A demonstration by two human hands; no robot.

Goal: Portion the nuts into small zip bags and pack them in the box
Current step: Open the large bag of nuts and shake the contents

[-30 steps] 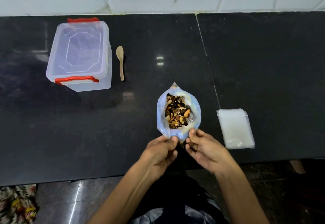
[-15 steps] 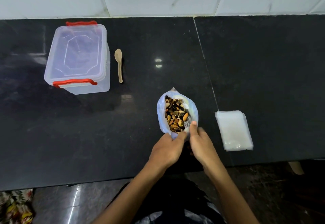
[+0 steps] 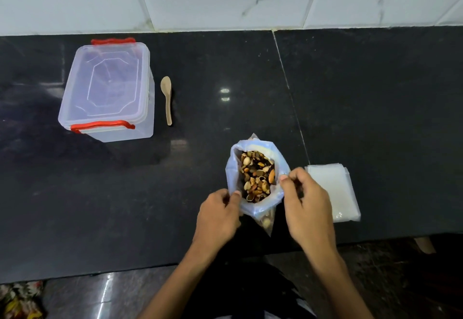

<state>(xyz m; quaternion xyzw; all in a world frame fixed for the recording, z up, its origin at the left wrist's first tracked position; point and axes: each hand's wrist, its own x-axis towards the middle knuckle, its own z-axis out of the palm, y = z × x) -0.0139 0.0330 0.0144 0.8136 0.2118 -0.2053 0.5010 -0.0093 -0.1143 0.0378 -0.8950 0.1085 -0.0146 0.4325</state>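
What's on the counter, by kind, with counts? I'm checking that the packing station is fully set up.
Clear lidded box with red handles: 1
Wooden spoon: 1
Open bag of nuts, held by the left hand and right hand: 1
Stack of small zip bags: 1 (bags in it cannot be counted)
Total: 4

The near left corner of the stack of zip bags (image 3: 330, 190) is covered by the right hand (image 3: 307, 206), whose curled fingertips are hidden. A patterned cloth (image 3: 20, 301), well left of the left hand (image 3: 219, 216), is cut off at the frame's corner.
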